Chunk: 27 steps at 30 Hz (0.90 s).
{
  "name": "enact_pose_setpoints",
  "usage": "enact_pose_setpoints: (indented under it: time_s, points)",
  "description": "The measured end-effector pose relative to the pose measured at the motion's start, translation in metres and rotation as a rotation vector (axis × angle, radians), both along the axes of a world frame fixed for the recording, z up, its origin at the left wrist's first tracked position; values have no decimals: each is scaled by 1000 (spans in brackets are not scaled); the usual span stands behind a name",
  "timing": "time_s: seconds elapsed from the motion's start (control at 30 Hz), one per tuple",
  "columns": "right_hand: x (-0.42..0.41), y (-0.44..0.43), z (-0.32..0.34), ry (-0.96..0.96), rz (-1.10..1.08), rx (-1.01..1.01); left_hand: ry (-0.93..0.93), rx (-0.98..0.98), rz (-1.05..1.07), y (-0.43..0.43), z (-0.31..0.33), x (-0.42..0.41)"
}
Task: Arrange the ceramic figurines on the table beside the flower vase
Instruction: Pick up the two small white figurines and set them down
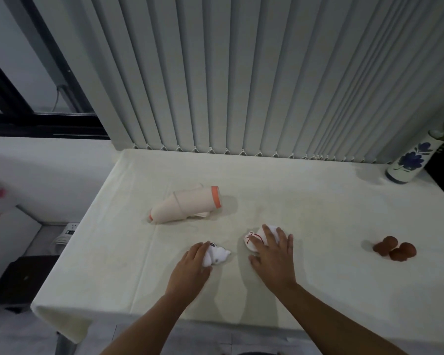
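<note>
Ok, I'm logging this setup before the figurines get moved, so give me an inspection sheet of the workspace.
Surface: table covered by a pale cloth, creased.
Job's things: white figurine under the left hand; white figurine with red lines under the right hand; brown figurine lying apart at right; blue-flowered vase upright at the far right corner.
Clutter: peach cone-shaped item with orange bands lying on its side.
Hands: left hand and right hand each rest on a figurine; grip not clear.
Cables: cord by the window; power strip on the floor at left.
Surroundings: vertical blinds behind the table.
</note>
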State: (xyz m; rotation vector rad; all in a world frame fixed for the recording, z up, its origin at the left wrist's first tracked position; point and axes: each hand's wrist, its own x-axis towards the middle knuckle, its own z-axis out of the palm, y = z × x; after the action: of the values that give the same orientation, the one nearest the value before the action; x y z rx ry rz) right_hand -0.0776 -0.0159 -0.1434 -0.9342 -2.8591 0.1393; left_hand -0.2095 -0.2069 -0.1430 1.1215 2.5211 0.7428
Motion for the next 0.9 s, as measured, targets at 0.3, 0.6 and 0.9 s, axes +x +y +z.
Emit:
enact_pose_setpoints:
  time_s: [0.3, 0.6, 0.9]
  points:
    - [-2, 8, 6, -64, -38, 22, 41, 41, -45, 10, 3, -3]
    - [-11, 5, 6, -85, -27, 144, 88, -11, -59, 18, 10, -1]
    - [-25, 6, 21, -85, -22, 102, 90, -30, -35, 21, 18, -17]
